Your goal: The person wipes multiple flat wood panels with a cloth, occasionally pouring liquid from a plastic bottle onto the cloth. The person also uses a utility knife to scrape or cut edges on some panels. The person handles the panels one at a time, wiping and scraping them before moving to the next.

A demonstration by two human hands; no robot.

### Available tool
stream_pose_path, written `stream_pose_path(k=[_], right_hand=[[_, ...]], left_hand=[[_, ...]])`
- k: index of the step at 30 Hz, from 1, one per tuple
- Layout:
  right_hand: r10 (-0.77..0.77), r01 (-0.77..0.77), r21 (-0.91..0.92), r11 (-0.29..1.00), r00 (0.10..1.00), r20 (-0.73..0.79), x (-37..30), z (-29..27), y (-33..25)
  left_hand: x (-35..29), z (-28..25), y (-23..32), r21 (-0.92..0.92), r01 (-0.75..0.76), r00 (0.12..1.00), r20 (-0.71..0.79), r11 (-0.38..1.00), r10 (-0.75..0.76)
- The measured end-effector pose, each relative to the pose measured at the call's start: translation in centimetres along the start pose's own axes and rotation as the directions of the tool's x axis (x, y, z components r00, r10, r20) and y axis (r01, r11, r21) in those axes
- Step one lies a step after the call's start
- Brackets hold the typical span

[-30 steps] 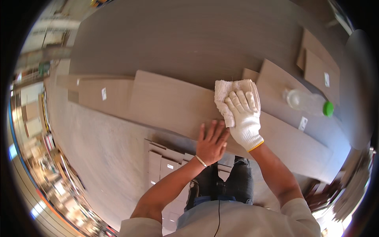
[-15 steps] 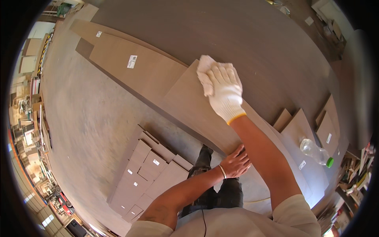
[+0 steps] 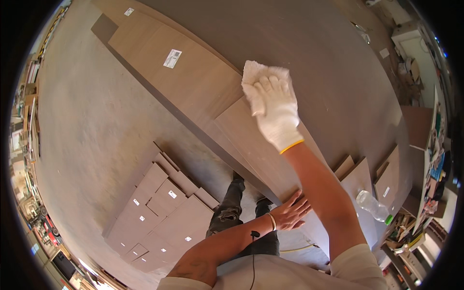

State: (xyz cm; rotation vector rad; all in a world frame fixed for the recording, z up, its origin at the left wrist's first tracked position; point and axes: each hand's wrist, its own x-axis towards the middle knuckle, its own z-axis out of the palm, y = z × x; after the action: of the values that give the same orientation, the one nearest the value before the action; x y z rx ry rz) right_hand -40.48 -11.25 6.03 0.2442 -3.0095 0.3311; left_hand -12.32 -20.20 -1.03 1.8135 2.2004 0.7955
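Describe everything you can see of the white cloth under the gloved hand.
The white cloth looks soft and crumpled, like a folded rag. It lies flat on a long brown board on the workbench. The right hand, in a white knitted glove with a yellow cuff, presses down on it with fingers spread, covering its lower part. Only its upper edge and left corner show.

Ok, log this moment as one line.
right hand: gloved, pressing white cloth on long board | left hand: bare, flat on board edge

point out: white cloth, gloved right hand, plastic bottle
white cloth (image 3: 252, 72): head view, bare upper corner beyond the glove.
right hand (image 3: 275, 112): head view, back of the white glove.
plastic bottle (image 3: 371, 205): head view, middle of its clear body.
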Motion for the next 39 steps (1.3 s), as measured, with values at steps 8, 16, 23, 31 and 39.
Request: stream_pose_path(k=[8, 16, 23, 31, 39], right_hand=[[0.341, -0.3, -0.173, 0.938, 0.887, 0.313, 3.6, -0.5, -4.1], [-0.015, -0.004, 0.115, 0.993, 0.986, 0.167, 0.3, 0.4, -5.2], [-0.023, 0.003, 0.164, 0.986, 0.992, 0.124, -0.3, 2.3, -4.4], [-0.283, 0.307, 0.279, 0.91, 0.951, -0.125, -1.7, 1.9, -5.6], [-0.32, 0.335, 0.252, 0.908, 0.942, -0.098, -1.8, 1.7, -5.4]], left_hand=[[-1.1, 0.8, 0.0, -0.045, -0.003, 0.986, 0.165, 0.999, 0.011], [-1.0, 0.9, 0.1, -0.068, -0.04, 0.984, 0.169, 0.997, 0.051], [-0.6, 1.5, 0.2, -0.084, -0.034, 0.998, 0.058, 0.996, 0.039], [-0.7, 1.1, 0.3, -0.052, -0.061, 0.974, 0.217, 0.997, 0.071], [-0.9, 0.3, -0.2, -0.055, -0.049, 0.995, 0.082, 0.997, 0.053]])
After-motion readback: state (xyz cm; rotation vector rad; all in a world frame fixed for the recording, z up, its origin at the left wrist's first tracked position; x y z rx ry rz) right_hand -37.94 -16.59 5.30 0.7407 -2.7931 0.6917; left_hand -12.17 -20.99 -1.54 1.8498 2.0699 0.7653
